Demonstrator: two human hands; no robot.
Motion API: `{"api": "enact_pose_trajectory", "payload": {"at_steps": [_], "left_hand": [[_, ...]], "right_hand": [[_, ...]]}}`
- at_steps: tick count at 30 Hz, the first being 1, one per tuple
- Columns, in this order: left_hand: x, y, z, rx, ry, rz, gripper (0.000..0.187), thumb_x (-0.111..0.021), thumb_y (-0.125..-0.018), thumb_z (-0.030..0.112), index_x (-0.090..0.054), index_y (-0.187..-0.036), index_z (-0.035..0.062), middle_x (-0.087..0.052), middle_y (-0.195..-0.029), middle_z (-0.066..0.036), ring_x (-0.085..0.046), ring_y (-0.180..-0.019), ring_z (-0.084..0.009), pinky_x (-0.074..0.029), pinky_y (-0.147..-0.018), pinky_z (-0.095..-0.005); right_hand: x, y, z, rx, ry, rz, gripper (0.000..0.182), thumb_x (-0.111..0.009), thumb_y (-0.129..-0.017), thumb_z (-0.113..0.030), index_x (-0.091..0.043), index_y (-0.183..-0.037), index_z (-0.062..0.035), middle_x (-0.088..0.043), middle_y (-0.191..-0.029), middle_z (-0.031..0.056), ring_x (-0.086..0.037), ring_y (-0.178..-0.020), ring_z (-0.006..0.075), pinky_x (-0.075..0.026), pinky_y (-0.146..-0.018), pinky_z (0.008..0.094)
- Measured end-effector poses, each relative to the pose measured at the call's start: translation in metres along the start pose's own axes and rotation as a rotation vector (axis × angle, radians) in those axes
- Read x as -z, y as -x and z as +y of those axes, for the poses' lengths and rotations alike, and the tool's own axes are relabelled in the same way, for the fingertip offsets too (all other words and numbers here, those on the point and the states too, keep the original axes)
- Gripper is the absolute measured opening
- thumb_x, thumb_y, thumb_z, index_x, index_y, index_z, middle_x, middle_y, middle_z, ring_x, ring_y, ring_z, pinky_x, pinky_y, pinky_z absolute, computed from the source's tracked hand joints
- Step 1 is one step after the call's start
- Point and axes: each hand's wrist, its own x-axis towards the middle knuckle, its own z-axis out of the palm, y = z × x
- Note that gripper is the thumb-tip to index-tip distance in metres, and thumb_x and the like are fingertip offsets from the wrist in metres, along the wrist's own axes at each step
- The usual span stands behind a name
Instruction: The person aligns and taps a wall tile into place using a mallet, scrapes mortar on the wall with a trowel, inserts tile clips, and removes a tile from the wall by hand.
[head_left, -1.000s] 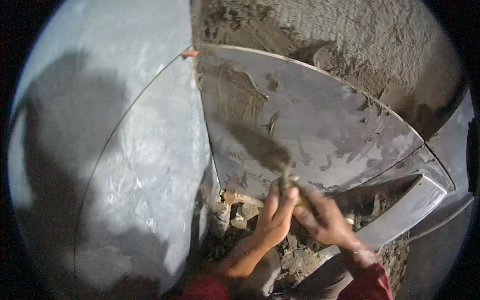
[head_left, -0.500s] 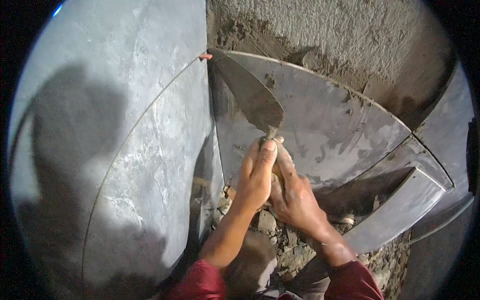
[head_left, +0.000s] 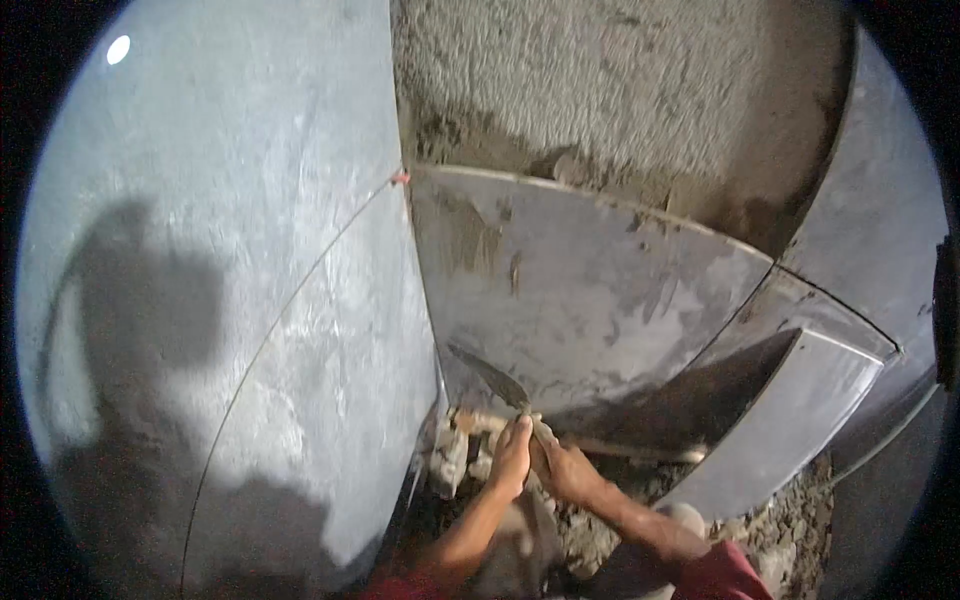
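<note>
Low in front of me, my left hand [head_left: 512, 458] and my right hand [head_left: 572, 472] are closed together around the handle of a pointed trowel [head_left: 496, 378]. Its mortar-grey blade points up and left, overlapping the lower part of a large grey tile [head_left: 590, 290] on the wall. Smears of wet mortar mark that tile's face. Along its top edge lies a rough band of mortar [head_left: 680, 195]. A small red spacer [head_left: 401, 178] sticks out at the corner where this tile meets the left wall's tiles [head_left: 330, 330].
Bare textured plaster [head_left: 600, 80] rises above the tile. A narrow tile piece [head_left: 785, 430] leans at the lower right. Broken stones and rubble [head_left: 595, 540] cover the ground beneath my hands. A thin cable [head_left: 890, 440] runs at the far right.
Both hands and the trowel have come down from the tile's upper left corner towards its bottom edge. The blade now appears narrower, and my view has tilted upward.
</note>
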Motion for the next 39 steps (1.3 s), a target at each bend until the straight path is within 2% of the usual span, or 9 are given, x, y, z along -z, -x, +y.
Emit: {"api": "enact_pose_trajectory", "payload": {"at_steps": [2,8,14,18,23,27,31,34,39], "left_hand": [[-0.026,0.016,0.085,-0.196,-0.091,-0.083,0.048,-0.041,-0.096,0.041,-0.054,-0.121,0.0021,-0.057,-0.118,-0.012,-0.052,-0.111,-0.0243,-0.037,-0.097,-0.0361],[-0.035,0.001,0.205,-0.502,-0.09,-0.072,0.043,-0.044,-0.095,0.038,-0.057,-0.11,0.0008,-0.062,-0.092,-0.01,-0.06,-0.086,-0.0192,-0.047,-0.08,-0.031],[0.008,-0.022,0.093,-0.299,-0.151,-0.042,0.056,-0.036,-0.096,0.044,-0.053,-0.117,-0.0051,-0.056,-0.114,-0.02,-0.051,-0.109,-0.0296,-0.04,-0.091,-0.0384],[0.004,-0.013,0.067,0.069,-0.071,0.089,0.063,-0.039,-0.093,0.051,-0.05,-0.123,-0.0032,-0.05,-0.124,-0.021,-0.045,-0.118,-0.0314,-0.036,-0.097,-0.0395],[-0.042,0.049,0.183,-0.229,-0.232,0.044,0.064,-0.047,-0.089,0.053,-0.052,-0.121,-0.0019,-0.057,-0.112,-0.014,-0.053,-0.102,-0.0219,-0.04,-0.089,-0.0331],[-0.046,0.034,0.226,-0.398,-0.229,0.065,0.056,-0.049,-0.091,0.048,-0.057,-0.114,-0.0014,-0.057,-0.082,-0.002,-0.046,-0.071,-0.0122,-0.04,-0.067,-0.0268],[-0.046,0.038,0.245,-0.459,-0.233,0.04,0.054,-0.042,-0.094,0.046,-0.055,-0.11,-0.0039,-0.059,-0.093,-0.013,-0.055,-0.089,-0.0202,-0.044,-0.078,-0.0323],[-0.046,0.051,0.245,-0.207,-0.321,0.141,0.055,-0.041,-0.094,0.047,-0.055,-0.113,-0.0035,-0.059,-0.099,-0.017,-0.056,-0.095,-0.0233,-0.044,-0.083,-0.0334],[-0.03,0.014,0.135,-0.184,-0.201,0.2,0.055,-0.041,-0.094,0.047,-0.056,-0.114,-0.0019,-0.058,-0.105,-0.018,-0.054,-0.102,-0.0274,-0.042,-0.087,-0.0368]], "right_hand": [[0.051,-0.043,-0.047,-0.393,-0.035,-0.226,0.068,-0.05,-0.087,-0.012,-0.012,-0.142,-0.0039,-0.048,-0.118,0.0345,-0.06,-0.076,0.0469,-0.052,-0.066,0.0506],[0.101,-0.139,-0.1,-0.176,-0.173,0.05,0.059,-0.05,-0.089,-0.017,-0.02,-0.139,-0.0054,-0.054,-0.108,0.0316,-0.055,-0.08,0.0509,-0.048,-0.069,0.0546],[0.01,-0.084,-0.029,-0.312,-0.103,-0.069,0.063,-0.053,-0.086,-0.016,-0.02,-0.139,-0.0071,-0.058,-0.09,0.0333,-0.058,-0.067,0.0488,-0.049,-0.06,0.0554],[0.027,-0.069,-0.031,-0.424,-0.091,-0.283,0.062,-0.051,-0.089,-0.019,-0.019,-0.141,-0.0079,-0.053,-0.111,0.0322,-0.058,-0.076,0.0486,-0.049,-0.067,0.0534],[0.088,-0.092,-0.093,-0.305,-0.246,0.0,0.058,-0.046,-0.094,-0.025,-0.019,-0.142,-0.0061,-0.037,-0.135,0.0277,-0.041,-0.12,0.0433,-0.039,-0.097,0.0461],[0.112,-0.133,-0.108,-0.235,-0.264,0.059,0.056,-0.045,-0.094,-0.026,-0.023,-0.141,-0.0042,-0.039,-0.134,0.0277,-0.041,-0.12,0.0433,-0.038,-0.098,0.0438],[0.115,-0.147,-0.108,-0.215,-0.273,0.043,0.055,-0.045,-0.094,-0.027,-0.025,-0.14,-0.004,-0.042,-0.132,0.0275,-0.042,-0.118,0.0446,-0.039,-0.097,0.0441],[0.11,-0.141,-0.104,-0.228,-0.235,-0.023,0.055,-0.045,-0.093,-0.027,-0.026,-0.139,-0.0041,-0.044,-0.128,0.0291,-0.046,-0.112,0.0472,-0.04,-0.094,0.0469],[0.085,-0.104,-0.072,-0.494,-0.183,-0.314,0.056,-0.045,-0.092,-0.027,-0.023,-0.14,-0.0056,-0.047,-0.122,0.0311,-0.05,-0.102,0.0501,-0.042,-0.089,0.0507]]}}
